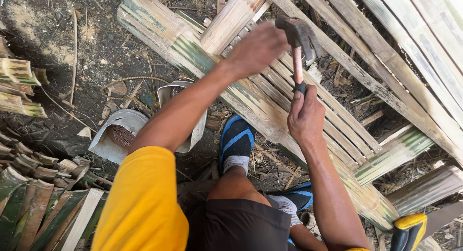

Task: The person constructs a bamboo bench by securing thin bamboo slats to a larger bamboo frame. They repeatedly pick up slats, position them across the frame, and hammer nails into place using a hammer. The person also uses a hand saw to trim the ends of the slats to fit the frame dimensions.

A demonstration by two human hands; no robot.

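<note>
My right hand [305, 117] grips the reddish handle of a claw hammer [300, 43], its dark head raised over a lattice of split bamboo slats [270, 94]. My left hand [258, 48] is closed down on the slats just left of the hammer head; whether it pinches a nail is hidden. A thick green-striped bamboo half-pole [164, 31] runs diagonally under the slats. My feet in blue and black shoes [236, 140] stand beside the pole.
Two white curled containers [118, 135] with rusty nails lie on the dirt at left. Cut bamboo pieces [43, 198] are stacked at lower left. A saw with a yellow and black handle [410, 229] lies at lower right. More slats [410, 43] extend to the upper right.
</note>
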